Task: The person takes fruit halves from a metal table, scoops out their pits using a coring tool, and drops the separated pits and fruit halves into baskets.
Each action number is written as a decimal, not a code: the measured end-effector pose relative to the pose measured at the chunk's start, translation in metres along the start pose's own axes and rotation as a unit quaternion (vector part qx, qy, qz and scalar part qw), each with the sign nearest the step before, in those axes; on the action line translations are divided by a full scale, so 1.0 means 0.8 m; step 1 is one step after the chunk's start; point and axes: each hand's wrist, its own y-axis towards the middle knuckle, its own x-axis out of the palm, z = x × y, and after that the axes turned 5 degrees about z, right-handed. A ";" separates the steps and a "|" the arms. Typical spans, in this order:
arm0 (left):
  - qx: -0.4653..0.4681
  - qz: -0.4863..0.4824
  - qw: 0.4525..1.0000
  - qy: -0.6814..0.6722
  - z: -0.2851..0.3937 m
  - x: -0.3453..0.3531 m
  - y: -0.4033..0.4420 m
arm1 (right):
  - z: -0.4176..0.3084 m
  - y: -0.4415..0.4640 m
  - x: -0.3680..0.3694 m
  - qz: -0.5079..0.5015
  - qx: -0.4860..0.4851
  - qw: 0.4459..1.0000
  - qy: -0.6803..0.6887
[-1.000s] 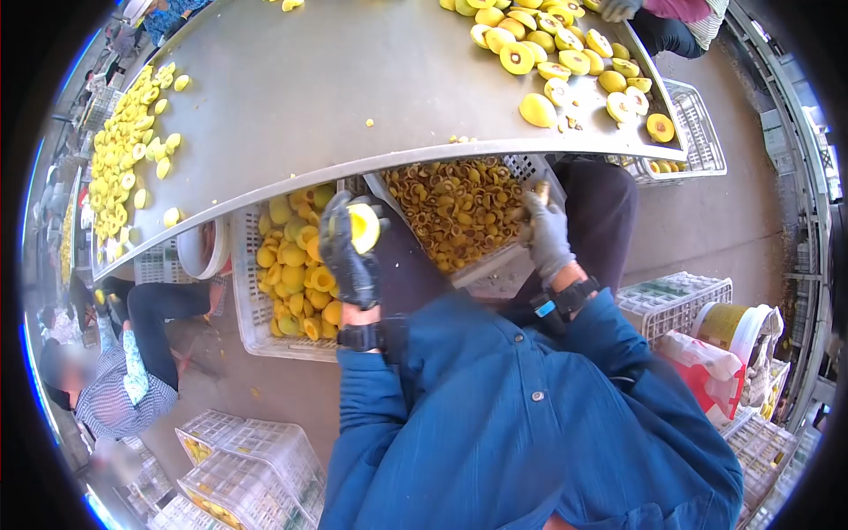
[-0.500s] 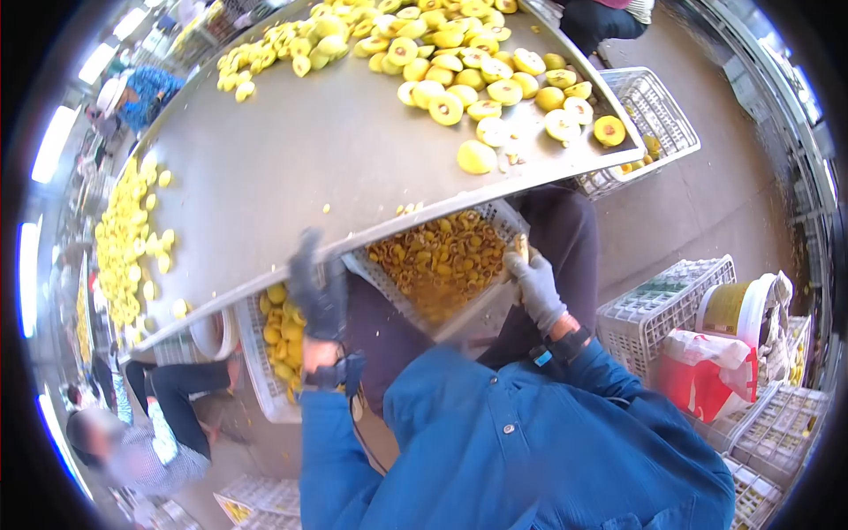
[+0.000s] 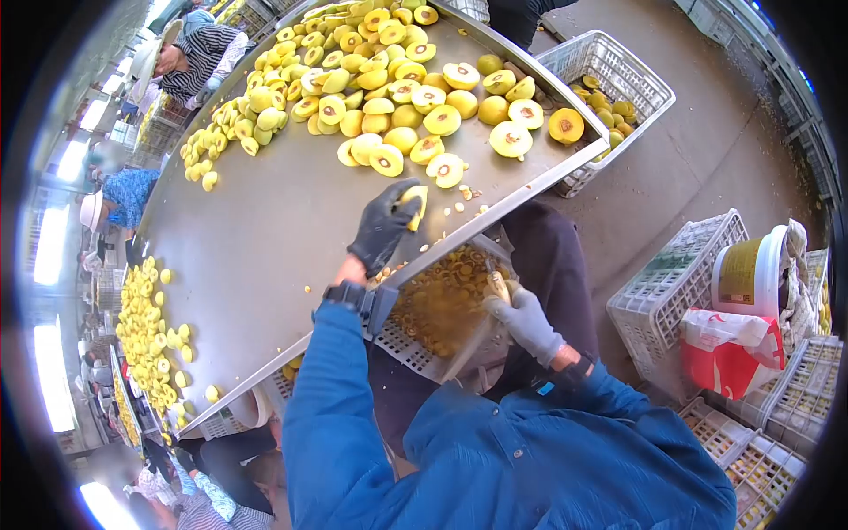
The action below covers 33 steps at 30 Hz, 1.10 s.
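In a black glove, my left hand (image 3: 386, 225) is closed on a yellow peach half (image 3: 417, 208) above the near edge of the metal table (image 3: 256, 238). My right hand (image 3: 525, 320), gloved in grey, grips a small tool with a pale wooden handle (image 3: 499, 285); its thin working end is hard to make out. This hand is over my lap, beside a crate of brown and orange pit scraps (image 3: 446, 305). Several halved peaches (image 3: 386, 160) lie on the table beyond my left hand, many with reddish centres showing.
A second pile of fruit (image 3: 146, 327) lies at the table's left end. Outside the right edge stands a white crate (image 3: 649, 75) holding fruit. To my right are another crate (image 3: 676, 296), a white bucket (image 3: 751, 274) and a red-and-white bag (image 3: 731, 349). Other people work at left.
My left hand has moved from the table's near edge up over the table and now holds a peach half. My right hand has shifted slightly down and left, still gripping the tool. The view has turned.
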 end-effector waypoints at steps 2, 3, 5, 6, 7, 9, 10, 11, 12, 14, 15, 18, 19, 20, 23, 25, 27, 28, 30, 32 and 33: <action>-0.046 0.026 0.974 -0.218 0.026 -0.009 -0.053 | -0.006 0.000 0.006 -0.007 -0.087 0.995 -0.056; -0.067 0.041 0.942 -0.325 0.037 -0.014 -0.079 | -0.022 -0.003 0.010 -0.018 -0.144 0.984 -0.105; 0.014 0.107 0.977 -0.183 0.061 -0.008 -0.125 | -0.062 -0.016 0.026 -0.052 -0.232 0.955 -0.179; 0.013 0.131 0.970 -0.203 0.060 -0.002 -0.140 | -0.072 -0.021 0.037 -0.060 -0.269 0.933 -0.230; 0.014 0.155 0.963 -0.222 0.059 0.003 -0.154 | -0.078 -0.026 0.047 -0.068 -0.305 0.908 -0.280; 0.041 0.199 0.964 -0.173 0.064 0.011 -0.184 | -0.091 -0.042 0.069 -0.078 -0.347 0.869 -0.344; 0.066 0.219 0.968 -0.104 0.066 0.015 -0.197 | -0.092 -0.049 0.076 -0.081 -0.355 0.861 -0.355; 0.105 0.256 0.961 -0.008 0.060 0.022 -0.206 | -0.092 -0.054 0.081 -0.082 -0.364 0.852 -0.367; 0.080 0.265 0.956 -0.095 0.061 0.024 -0.213 | -0.093 -0.059 0.087 -0.083 -0.373 0.844 -0.378; 0.030 0.275 0.923 -0.267 0.067 0.027 -0.225 | -0.098 -0.071 0.094 -0.085 -0.377 0.831 -0.401; 0.029 0.284 0.922 -0.261 0.076 0.027 -0.230 | -0.096 -0.073 0.096 -0.086 -0.386 0.824 -0.405; 0.013 0.291 0.916 -0.274 0.088 0.025 -0.240 | -0.089 -0.074 0.099 -0.098 -0.395 0.805 -0.432; 0.000 0.280 0.912 -0.298 0.079 0.022 -0.243 | -0.089 -0.073 0.099 -0.103 -0.395 0.798 -0.443; -0.014 0.268 0.908 -0.322 0.075 0.021 -0.245 | -0.090 -0.075 0.098 -0.110 -0.397 0.800 -0.437; 0.000 0.304 0.917 -0.259 0.084 0.026 -0.252 | -0.094 -0.080 0.098 -0.132 -0.402 0.808 -0.409; 0.045 0.326 0.922 -0.205 0.084 0.028 -0.251 | -0.091 -0.081 0.097 -0.148 -0.407 0.817 -0.381; 0.067 0.326 0.933 -0.134 0.090 0.023 -0.254 | -0.092 -0.083 0.098 -0.235 -0.293 0.882 -0.285; 0.069 0.311 0.935 -0.154 0.084 0.019 -0.253 | -0.094 -0.086 0.099 -0.275 -0.233 0.903 -0.233; 0.076 0.284 0.936 -0.192 0.073 0.010 -0.246 | -0.094 -0.091 0.102 -0.303 -0.112 0.939 -0.117; 0.050 0.279 0.935 -0.211 0.079 0.010 -0.246 | -0.090 -0.094 0.106 -0.303 -0.015 0.951 -0.054; 0.053 0.297 0.927 -0.222 0.088 0.019 -0.247 | -0.089 -0.096 0.106 -0.293 -0.034 0.953 -0.067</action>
